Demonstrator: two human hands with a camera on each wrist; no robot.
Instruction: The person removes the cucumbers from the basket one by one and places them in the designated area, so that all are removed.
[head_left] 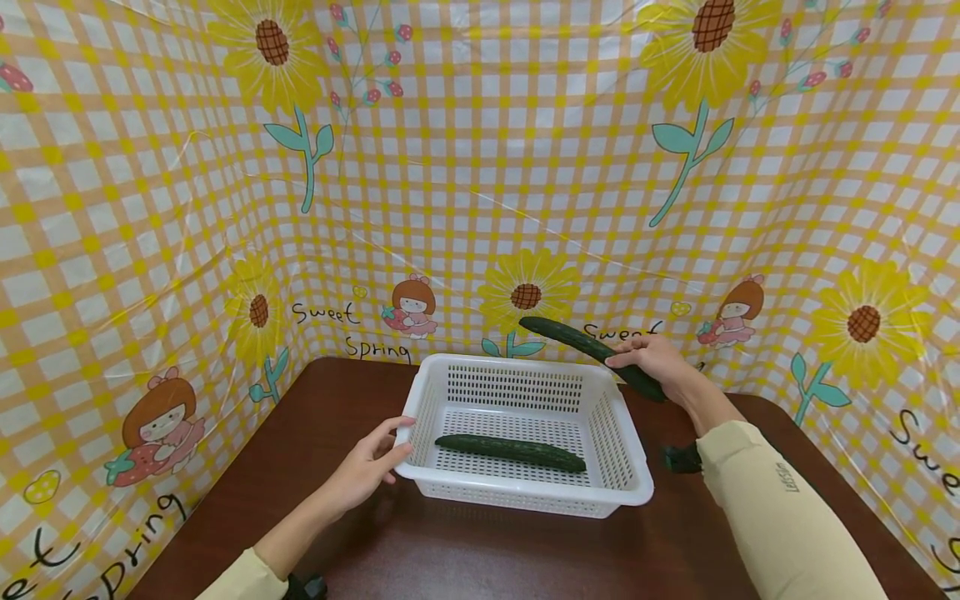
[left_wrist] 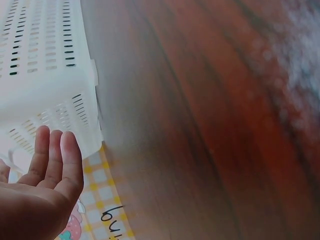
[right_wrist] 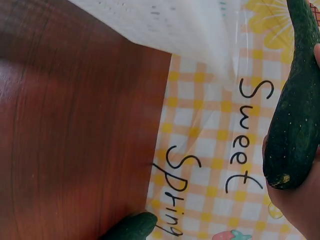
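A dark green cucumber [head_left: 566, 337] slants above the far right corner of the white plastic basket [head_left: 517, 493]. My right hand [head_left: 660, 365] grips it near its lower end; the blunt tip of this cucumber [right_wrist: 292, 135] shows close up in the right wrist view. My left hand [head_left: 366, 467] holds the basket's left rim, with thumb and forefinger at the rim and other fingers lower. Several fingers of the left hand [left_wrist: 52, 175] are outside the basket wall [left_wrist: 45, 95] in the left wrist view. Inside the basket, another cucumber [head_left: 510, 451] lies across the perforated floor.
The basket stands on a dark brown table [head_left: 337, 417]. A further cucumber [right_wrist: 132, 227] lies on the table near its edge, partly cut off in the right wrist view. Around the table hangs a checked cloth [head_left: 480, 208] with sunflowers. Something dark [head_left: 681, 458] shows beside the right wrist.
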